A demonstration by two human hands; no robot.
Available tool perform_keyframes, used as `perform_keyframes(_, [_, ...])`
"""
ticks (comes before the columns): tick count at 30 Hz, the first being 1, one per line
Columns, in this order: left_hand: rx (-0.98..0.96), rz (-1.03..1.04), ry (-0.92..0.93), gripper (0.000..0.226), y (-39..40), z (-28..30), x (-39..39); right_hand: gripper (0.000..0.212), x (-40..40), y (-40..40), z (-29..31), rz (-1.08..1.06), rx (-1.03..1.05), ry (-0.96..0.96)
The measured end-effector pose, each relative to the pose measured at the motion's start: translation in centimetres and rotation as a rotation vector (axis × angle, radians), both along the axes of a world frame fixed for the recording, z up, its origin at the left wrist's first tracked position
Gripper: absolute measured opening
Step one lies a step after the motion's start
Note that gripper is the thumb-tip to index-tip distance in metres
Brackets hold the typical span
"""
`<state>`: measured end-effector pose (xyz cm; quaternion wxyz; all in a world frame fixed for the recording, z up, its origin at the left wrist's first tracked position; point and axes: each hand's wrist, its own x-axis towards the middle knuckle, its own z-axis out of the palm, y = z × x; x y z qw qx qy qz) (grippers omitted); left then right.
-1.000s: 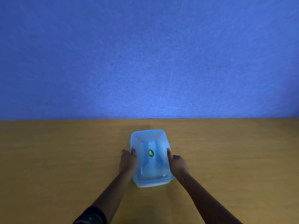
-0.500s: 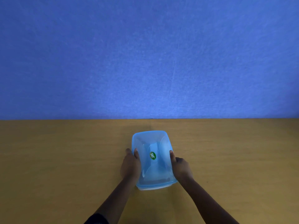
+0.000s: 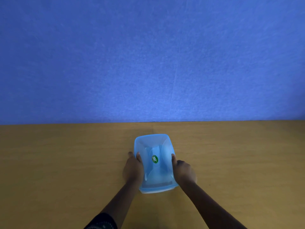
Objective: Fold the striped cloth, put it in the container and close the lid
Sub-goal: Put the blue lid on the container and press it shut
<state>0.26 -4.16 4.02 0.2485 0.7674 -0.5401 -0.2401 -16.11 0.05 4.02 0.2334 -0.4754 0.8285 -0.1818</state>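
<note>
Now we are looking down at a translucent blue container [image 3: 154, 162] sitting on the wooden counter [image 3: 66, 162], just below the centre of the frame. Its blue lid [image 3: 151, 142] is lying on top of it, and a small green oval sticker [image 3: 155, 159] is showing in the middle of that lid. Along the near edge, a paler strip of the container's body is peeking out under the lid's rim.

We are holding the container from both sides. Our left hand [image 3: 133, 169] is pressing against the container's left long edge, its fingers [image 3: 138, 156] curling up and over the lid's rim, so they are gripping the container. Our right hand [image 3: 183, 171] is doing the same on the right long edge, with one fingertip resting on the lid's rim and the rest of the fingers bent beside the wall; it too is clasping the container. Both forearms are reaching in from the bottom of the frame, and a dark patterned sleeve [image 3: 102, 223] is showing at the lower left on our left arm.

We are making out pale shapes through the lid, but we cannot tell whether they are the striped cloth or only the moulding of the plastic; no stripes are showing. We also cannot tell whether the lid is fully snapped shut all the way round.

Behind the counter, a blue wall [image 3: 148, 55] is filling the whole upper half of the frame.
</note>
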Motion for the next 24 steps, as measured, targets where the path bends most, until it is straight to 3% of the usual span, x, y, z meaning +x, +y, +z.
perform_keyframes(14, [0.020,0.008,-0.108,0.031,0.07,0.40,-0.15,0.059,-0.10,0.02,-0.15,0.092,-0.006,0.160])
perform_keyframes(24, [0.045,0.003,-0.030,0.027,-0.04,0.34,-0.11,0.063,-0.59,-0.28,-0.39,0.094,0.026,0.043])
